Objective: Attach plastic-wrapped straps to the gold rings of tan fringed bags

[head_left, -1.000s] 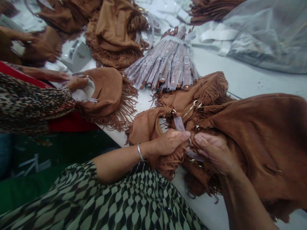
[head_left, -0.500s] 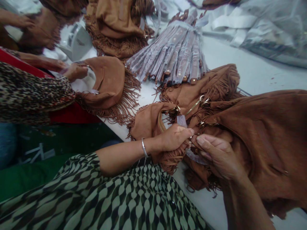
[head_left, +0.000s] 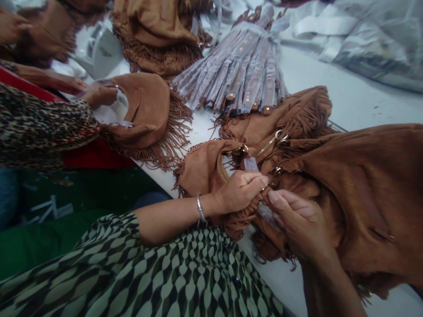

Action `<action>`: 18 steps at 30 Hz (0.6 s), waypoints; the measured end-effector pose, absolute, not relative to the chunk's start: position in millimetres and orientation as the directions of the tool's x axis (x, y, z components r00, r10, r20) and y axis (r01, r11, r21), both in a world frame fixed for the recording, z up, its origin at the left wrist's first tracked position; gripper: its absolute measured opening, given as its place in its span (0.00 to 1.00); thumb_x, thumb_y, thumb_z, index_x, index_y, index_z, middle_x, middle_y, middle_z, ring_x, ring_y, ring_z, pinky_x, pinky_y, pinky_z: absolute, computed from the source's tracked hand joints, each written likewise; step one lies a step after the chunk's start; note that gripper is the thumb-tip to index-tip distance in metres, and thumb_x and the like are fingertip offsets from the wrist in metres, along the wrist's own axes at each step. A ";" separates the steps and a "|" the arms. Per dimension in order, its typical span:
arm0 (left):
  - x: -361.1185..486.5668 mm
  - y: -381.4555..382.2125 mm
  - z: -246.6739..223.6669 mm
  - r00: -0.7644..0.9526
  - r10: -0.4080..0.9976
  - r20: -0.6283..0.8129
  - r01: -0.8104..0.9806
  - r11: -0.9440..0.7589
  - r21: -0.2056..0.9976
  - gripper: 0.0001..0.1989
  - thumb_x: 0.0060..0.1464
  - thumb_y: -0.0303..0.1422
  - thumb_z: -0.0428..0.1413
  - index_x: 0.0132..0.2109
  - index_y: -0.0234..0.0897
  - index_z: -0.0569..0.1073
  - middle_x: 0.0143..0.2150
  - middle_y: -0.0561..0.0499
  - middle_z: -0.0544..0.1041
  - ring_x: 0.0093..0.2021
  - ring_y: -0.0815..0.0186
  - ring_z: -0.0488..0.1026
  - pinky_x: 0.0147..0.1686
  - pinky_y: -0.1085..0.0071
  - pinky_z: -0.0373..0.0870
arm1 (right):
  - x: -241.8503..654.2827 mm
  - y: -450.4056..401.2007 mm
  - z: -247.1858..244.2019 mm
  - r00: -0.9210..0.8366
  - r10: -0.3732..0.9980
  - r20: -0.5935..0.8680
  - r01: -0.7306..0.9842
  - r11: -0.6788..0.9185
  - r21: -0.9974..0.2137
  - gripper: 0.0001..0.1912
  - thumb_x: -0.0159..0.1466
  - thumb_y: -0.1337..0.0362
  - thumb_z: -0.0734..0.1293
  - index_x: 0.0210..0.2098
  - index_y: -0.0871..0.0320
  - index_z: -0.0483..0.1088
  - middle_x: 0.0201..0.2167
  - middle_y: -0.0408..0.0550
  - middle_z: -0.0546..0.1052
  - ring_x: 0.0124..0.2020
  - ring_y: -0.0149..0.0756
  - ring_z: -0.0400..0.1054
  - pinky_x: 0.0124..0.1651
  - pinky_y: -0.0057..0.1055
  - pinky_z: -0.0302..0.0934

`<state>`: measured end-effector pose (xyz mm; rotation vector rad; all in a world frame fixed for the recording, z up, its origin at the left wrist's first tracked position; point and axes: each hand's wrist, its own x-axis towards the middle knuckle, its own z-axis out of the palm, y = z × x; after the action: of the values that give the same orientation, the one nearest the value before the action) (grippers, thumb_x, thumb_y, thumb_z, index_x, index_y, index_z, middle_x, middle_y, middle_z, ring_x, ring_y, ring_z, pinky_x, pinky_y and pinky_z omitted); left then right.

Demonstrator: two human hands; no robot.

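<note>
A brown fringed bag (head_left: pixel 201 169) lies at the table's front edge, its zipped opening facing my wrist. My left hand (head_left: pixel 243 189), with a silver bangle at the wrist, is closed in a pinch at the bag's strap end. Fingertips almost touching it, my right hand (head_left: pixel 299 215) pinches the brown strap (head_left: pixel 266 196) from the other side. Clear plastic wrap (head_left: pixel 269 215) hangs under the fingers. What exactly the left fingertips grip is small and partly hidden. Gold rings (head_left: pixel 280 135) show just beyond the hands.
A large brown bag (head_left: pixel 373 189) fills the right side. Behind lies a bundle of plastic-wrapped straps (head_left: pixel 241 66). At the left, a person's hands (head_left: pixel 99 94) hold another fringed bag (head_left: pixel 148 105). More brown bags (head_left: pixel 158 26) are piled at the back; clear plastic bags (head_left: pixel 380 44) lie at the back right.
The view has shifted slightly. My right hand has tilted a little, its fingers slightly lower on the strap. Both hands keep their pinch at nearly the same place.
</note>
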<state>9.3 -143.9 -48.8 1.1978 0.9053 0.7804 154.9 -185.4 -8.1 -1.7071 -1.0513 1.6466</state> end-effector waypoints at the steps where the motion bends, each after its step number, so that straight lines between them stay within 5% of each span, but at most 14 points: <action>1: 8.2 -142.3 -48.1 0.486 0.864 -0.134 -0.040 0.175 0.984 0.17 0.60 0.40 0.44 0.26 0.35 0.61 0.24 0.56 0.59 0.26 0.73 0.57 0.28 0.75 0.56 | 157.4 -183.9 -5.9 -0.071 0.809 -0.584 0.139 -0.571 -0.809 0.18 0.58 0.50 0.67 0.25 0.60 0.69 0.17 0.42 0.63 0.17 0.25 0.52 0.17 0.23 0.46; 7: -5.1 -138.6 -34.9 0.660 0.746 -0.090 0.037 0.087 0.996 0.17 0.63 0.40 0.39 0.34 0.35 0.65 0.32 0.52 0.65 0.34 0.69 0.63 0.38 0.72 0.63 | 177.4 -161.6 11.8 -0.214 0.727 -0.652 0.231 -0.611 -0.757 0.17 0.55 0.51 0.70 0.23 0.60 0.70 0.18 0.43 0.65 0.19 0.26 0.55 0.17 0.23 0.49; 12: -20.2 -150.3 -27.7 0.770 0.632 -0.086 0.034 0.094 0.995 0.16 0.60 0.39 0.48 0.51 0.34 0.62 0.45 0.46 0.68 0.46 0.64 0.66 0.47 0.70 0.64 | 181.3 -151.7 15.6 -0.290 0.679 -0.674 0.235 -0.632 -0.738 0.18 0.53 0.49 0.70 0.22 0.59 0.71 0.16 0.43 0.66 0.17 0.26 0.54 0.16 0.23 0.47; 18: -15.4 -159.4 -33.4 0.727 0.674 -0.131 0.158 0.021 0.987 0.17 0.63 0.40 0.38 0.42 0.34 0.66 0.35 0.48 0.69 0.36 0.65 0.67 0.39 0.70 0.65 | 186.0 -144.9 18.5 -0.351 0.667 -0.657 0.330 -0.569 -0.754 0.19 0.53 0.49 0.70 0.19 0.59 0.70 0.15 0.43 0.64 0.16 0.25 0.53 0.16 0.24 0.45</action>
<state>-15.4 -159.4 -33.4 1.5272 0.7065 0.4558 186.0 -144.9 18.5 -1.6235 -1.3078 2.0110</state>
